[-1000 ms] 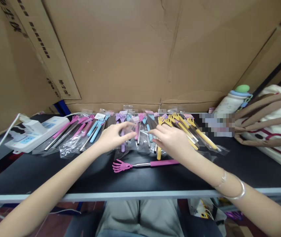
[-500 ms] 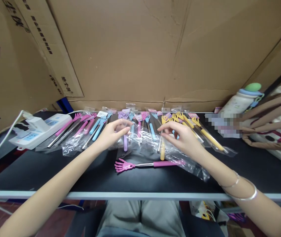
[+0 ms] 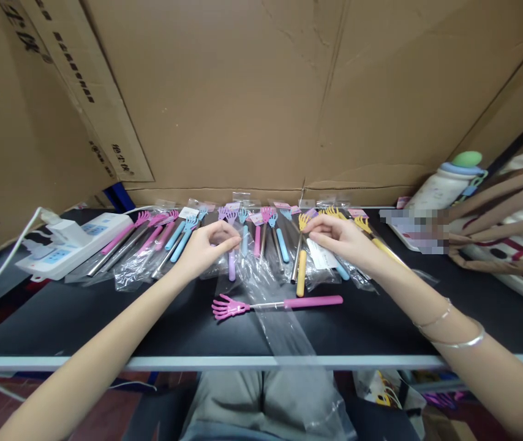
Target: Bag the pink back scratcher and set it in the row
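Note:
My left hand point(image 3: 215, 242) is closed in a pinch on the upper end of a long clear plastic bag point(image 3: 284, 331). The bag hangs down across the table edge towards my lap. My right hand point(image 3: 335, 236) is also pinched; whether its fingertips hold anything is hard to see. Just under it shows a white card point(image 3: 322, 254), and I cannot tell if the hand touches it. A pink back scratcher point(image 3: 312, 301) with a hand-shaped head lies crosswise on the black tabletop point(image 3: 165, 327), partly under the bag. Yellow back scratchers point(image 3: 302, 272) lie near my right hand.
Bagged back scratchers in pink, blue point(image 3: 181, 245), purple and yellow line the back of the table. A white power strip point(image 3: 75, 245) with plugs stands left. A bottle point(image 3: 440, 190) and a cloth bag point(image 3: 509, 233) are at right. Cardboard point(image 3: 243, 92) walls the back.
The plastic bag, earlier stretched between the hands and bunched to the right, now hangs from my left hand over the table edge. The white card now shows under my right hand.

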`<state>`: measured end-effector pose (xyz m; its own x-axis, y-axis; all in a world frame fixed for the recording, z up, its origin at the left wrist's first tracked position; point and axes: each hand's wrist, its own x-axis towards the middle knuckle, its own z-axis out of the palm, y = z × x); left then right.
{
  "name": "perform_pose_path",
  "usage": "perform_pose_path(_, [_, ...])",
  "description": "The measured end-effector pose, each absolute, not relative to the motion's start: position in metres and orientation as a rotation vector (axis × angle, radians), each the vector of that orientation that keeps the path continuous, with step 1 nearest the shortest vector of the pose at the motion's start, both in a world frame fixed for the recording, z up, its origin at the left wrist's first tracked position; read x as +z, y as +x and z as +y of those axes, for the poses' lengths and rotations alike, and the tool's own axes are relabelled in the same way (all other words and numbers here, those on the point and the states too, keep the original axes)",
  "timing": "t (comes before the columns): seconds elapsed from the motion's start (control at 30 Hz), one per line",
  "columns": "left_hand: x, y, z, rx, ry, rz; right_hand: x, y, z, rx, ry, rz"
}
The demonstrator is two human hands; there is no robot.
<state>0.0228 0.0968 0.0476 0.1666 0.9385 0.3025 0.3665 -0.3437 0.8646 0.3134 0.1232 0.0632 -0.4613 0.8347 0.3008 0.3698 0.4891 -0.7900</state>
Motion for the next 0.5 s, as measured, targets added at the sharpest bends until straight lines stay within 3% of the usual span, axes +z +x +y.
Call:
perform_pose_path(0.27, [0.040,0.011,0.106,1.211,1.835,1.359,0.070,0.326,0.144,0.550,-1.017,-2.162])
perform_pose_path(0.5, [0.053,0.008,0.103,1.251,1.790,1.419,0.086,0.428,0.170,0.121,-1.585,-1.855])
